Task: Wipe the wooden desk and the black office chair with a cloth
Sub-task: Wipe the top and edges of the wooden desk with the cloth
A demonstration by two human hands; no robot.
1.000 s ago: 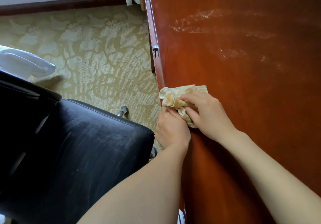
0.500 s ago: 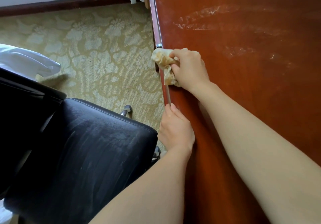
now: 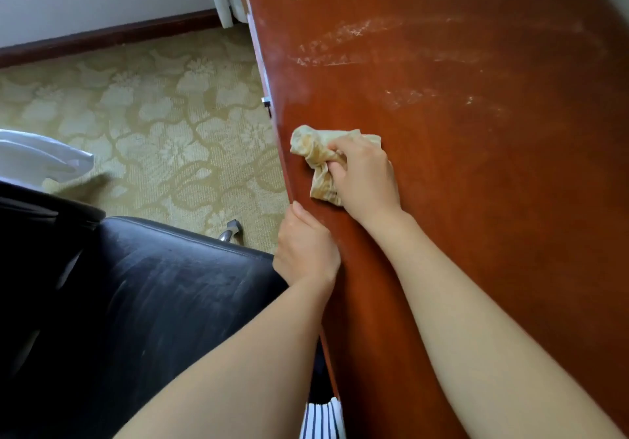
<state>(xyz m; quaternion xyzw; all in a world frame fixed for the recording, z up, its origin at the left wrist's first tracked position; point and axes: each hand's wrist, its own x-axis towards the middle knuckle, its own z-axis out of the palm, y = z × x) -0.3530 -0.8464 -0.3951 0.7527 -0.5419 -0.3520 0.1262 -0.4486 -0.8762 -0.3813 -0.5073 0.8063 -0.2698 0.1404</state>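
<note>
"Reddish-brown polished wooden desk (image 3: 476, 200), and your crumpled beige cloth (image 3: 311, 151) sits on its top, just in from the front edge."

"Yes. Your right hand (image 3: 366, 176) has the cloth bunched in curled fingers and presses it to the wood. Your left hand (image 3: 304, 251) grips that front edge nearer you, thumb on top. The fingers below the edge are hidden."

"Pale chalky streaks (image 3: 343, 35) lie farther up the desk, well beyond the cloth. I'd judge that is where you should go next."

"Then flatten the cloth first. Bunched like that, only a small patch meets the wood. Spread it under your palm and each stroke covers more."

"Work in overlapping passes parallel to the front edge, with even pressure. Turn to a clean face once one side looks dirty."

"Mind the small metal drawer pull (image 3: 266, 101) just below the front edge, beyond the cloth. A loose corner could catch on it."

"And the black padded office chair (image 3: 153, 285), beside the desk's front edge on your left, shows grey dusty smears on its seat. It looks not yet wiped, so I'd say roughly half the task remains."
</note>
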